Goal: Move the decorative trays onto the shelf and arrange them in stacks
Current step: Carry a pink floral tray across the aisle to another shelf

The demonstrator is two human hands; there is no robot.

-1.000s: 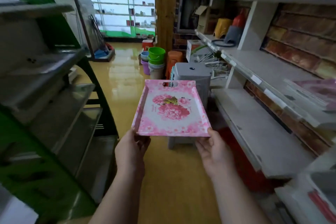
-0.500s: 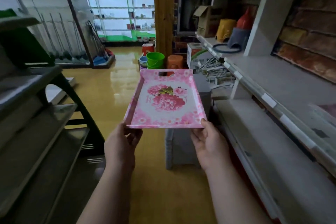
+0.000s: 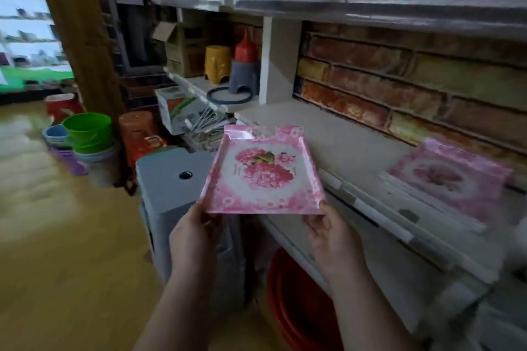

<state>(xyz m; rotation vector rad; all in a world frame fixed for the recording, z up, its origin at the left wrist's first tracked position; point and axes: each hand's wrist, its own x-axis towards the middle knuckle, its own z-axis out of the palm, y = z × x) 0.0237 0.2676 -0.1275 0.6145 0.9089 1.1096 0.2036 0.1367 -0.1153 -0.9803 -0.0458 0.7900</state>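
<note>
Two bare forearms enter from the bottom edge. The left hand [image 3: 196,239] and right hand [image 3: 332,238] wear no gloves, rings or sleeves.

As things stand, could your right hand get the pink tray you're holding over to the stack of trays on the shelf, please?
Probably yes. The right hand grips the pink tray at its near right corner, and the stack of trays lies to its right on the shelf. Nothing stands on the bare shelf between them.
</note>
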